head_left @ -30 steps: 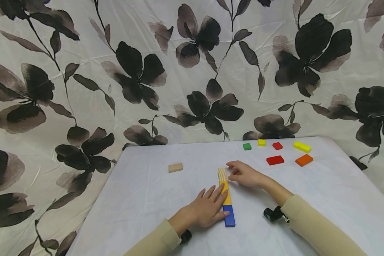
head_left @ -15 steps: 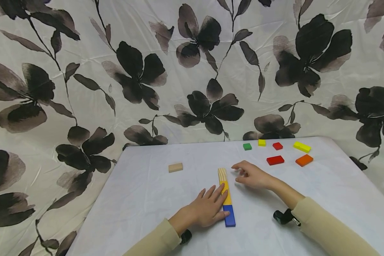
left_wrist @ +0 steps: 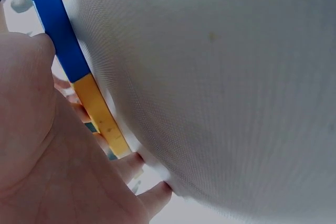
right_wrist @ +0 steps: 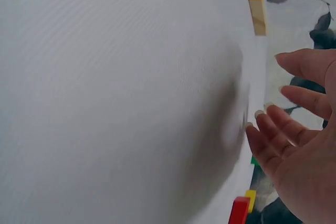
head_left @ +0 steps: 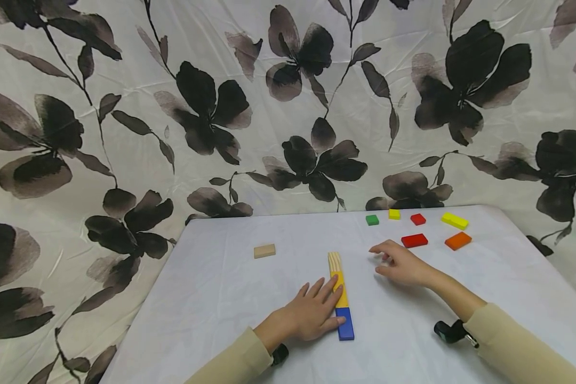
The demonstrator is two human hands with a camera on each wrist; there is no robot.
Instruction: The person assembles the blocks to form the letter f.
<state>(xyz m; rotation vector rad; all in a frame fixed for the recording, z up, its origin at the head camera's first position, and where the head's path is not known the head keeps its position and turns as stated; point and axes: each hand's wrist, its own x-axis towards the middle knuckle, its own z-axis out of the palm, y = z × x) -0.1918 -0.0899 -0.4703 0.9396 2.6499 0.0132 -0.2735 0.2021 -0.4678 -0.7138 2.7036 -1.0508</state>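
Observation:
A straight row of blocks lies near the table's middle: a blue block (head_left: 345, 328) at the near end, a yellow block (head_left: 341, 300) beyond it, and a pale wooden striped block (head_left: 334, 261) at the far end. My left hand (head_left: 306, 316) rests over the row from the left, fingers spread across the yellow block and thumb at the blue one. In the left wrist view the blue block (left_wrist: 62, 35) meets the yellow block (left_wrist: 101, 114) end to end. To the right of the row, my right hand (head_left: 404, 262) hovers with loosely bent fingers, holding nothing.
A plain wooden block (head_left: 264, 251) lies left of the row. At the back right are a green block (head_left: 372, 220), a small yellow block (head_left: 394, 214), a small red block (head_left: 418, 219), a longer red block (head_left: 415, 240), a long yellow block (head_left: 455, 221) and an orange block (head_left: 458, 241).
My right hand has moved right, away from the far end of the row, toward the coloured blocks. The left hand and the row stay in place.

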